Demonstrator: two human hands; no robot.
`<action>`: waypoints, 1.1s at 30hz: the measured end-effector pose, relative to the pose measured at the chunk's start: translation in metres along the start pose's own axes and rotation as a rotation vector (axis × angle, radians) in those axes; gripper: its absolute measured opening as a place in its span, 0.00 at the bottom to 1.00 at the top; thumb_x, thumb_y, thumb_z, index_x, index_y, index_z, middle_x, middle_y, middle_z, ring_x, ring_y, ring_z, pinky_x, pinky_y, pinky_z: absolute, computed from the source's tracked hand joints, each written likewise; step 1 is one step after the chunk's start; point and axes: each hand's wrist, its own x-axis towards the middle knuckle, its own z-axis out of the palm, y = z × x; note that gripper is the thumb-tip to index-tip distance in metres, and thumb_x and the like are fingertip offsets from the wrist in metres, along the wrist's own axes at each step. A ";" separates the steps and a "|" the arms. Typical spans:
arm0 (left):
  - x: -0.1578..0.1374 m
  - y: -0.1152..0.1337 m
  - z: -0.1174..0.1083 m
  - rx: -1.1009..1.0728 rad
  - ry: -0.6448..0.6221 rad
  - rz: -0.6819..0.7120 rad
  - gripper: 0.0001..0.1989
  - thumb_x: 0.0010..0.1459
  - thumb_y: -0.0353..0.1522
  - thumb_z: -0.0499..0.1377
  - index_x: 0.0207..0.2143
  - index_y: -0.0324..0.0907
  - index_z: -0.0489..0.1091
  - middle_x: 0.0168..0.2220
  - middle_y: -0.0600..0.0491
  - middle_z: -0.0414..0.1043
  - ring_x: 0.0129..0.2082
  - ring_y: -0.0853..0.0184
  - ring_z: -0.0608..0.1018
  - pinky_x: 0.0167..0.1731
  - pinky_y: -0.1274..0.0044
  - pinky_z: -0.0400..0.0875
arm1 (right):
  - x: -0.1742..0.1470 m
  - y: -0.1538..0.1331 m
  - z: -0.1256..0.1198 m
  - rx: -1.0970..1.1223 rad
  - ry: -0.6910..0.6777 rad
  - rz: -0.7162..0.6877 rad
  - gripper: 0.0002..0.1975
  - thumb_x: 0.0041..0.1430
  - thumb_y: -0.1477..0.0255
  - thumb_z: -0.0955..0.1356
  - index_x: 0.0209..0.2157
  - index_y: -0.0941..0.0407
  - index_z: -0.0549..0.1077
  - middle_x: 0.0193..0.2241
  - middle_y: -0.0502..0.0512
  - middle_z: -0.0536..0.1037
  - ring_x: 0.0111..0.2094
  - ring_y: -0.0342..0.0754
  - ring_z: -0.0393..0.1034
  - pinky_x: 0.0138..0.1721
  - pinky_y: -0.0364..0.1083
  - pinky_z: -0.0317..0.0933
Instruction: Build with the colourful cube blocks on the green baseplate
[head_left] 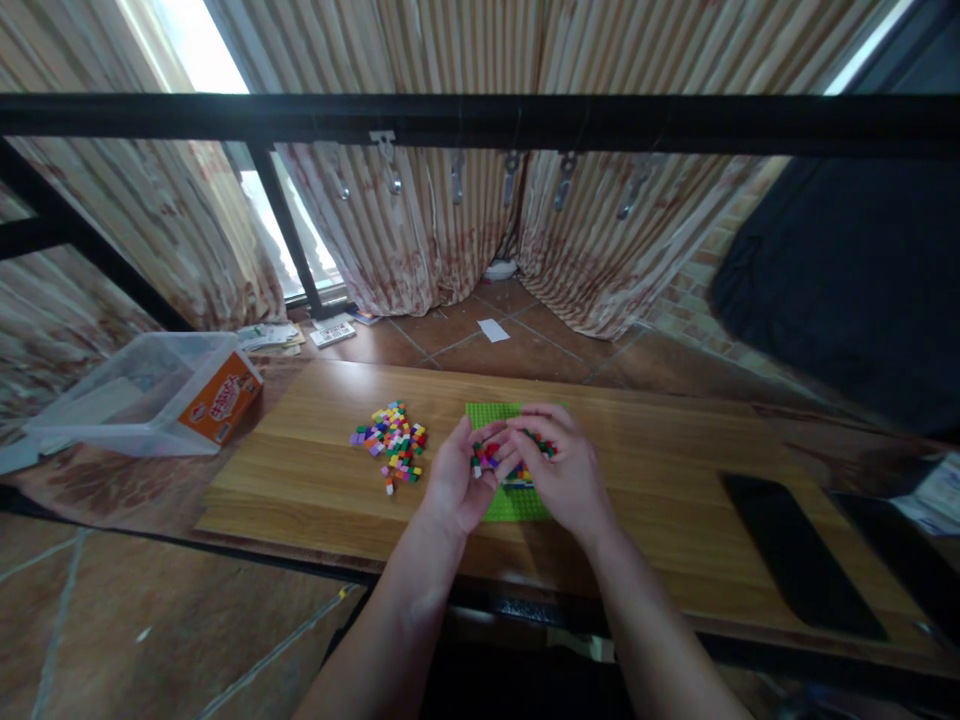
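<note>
A green studded baseplate lies on the wooden tabletop, with a low build of colourful toy bricks on it, partly covered by my hands. Above its left part my left hand is turned palm up and cupped, with several small loose bricks showing in it. My right hand reaches across from the right, fingers pinched together over the left palm. Whatever its fingertips hold is too small to make out. To the left lies a loose pile of small multicoloured bricks.
A clear plastic bin with an orange label stands left of the board. At the right lies a flat black panel. A black metal bar with hanging hooks crosses beyond the table, in front of striped curtains.
</note>
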 end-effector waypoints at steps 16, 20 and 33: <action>0.000 0.003 -0.002 0.072 0.069 0.087 0.11 0.62 0.31 0.53 0.31 0.33 0.72 0.25 0.49 0.71 0.22 0.74 0.72 0.25 0.82 0.69 | -0.002 0.001 0.005 0.113 0.029 0.134 0.08 0.59 0.68 0.66 0.37 0.52 0.77 0.37 0.55 0.78 0.40 0.50 0.72 0.46 0.52 0.66; 0.000 0.003 -0.004 0.201 0.151 0.129 0.03 0.54 0.24 0.58 0.30 0.33 0.72 0.22 0.54 0.68 0.17 0.79 0.65 0.17 0.86 0.59 | -0.002 0.018 0.001 0.174 0.097 0.278 0.09 0.57 0.67 0.68 0.36 0.54 0.78 0.34 0.54 0.79 0.34 0.48 0.74 0.39 0.49 0.68; 0.003 -0.009 -0.007 0.438 0.086 0.143 0.02 0.50 0.27 0.60 0.28 0.35 0.72 0.18 0.57 0.65 0.13 0.81 0.56 0.14 0.84 0.42 | -0.001 0.020 0.016 -0.200 -0.136 0.012 0.13 0.61 0.73 0.63 0.36 0.52 0.80 0.34 0.56 0.77 0.39 0.52 0.69 0.43 0.52 0.64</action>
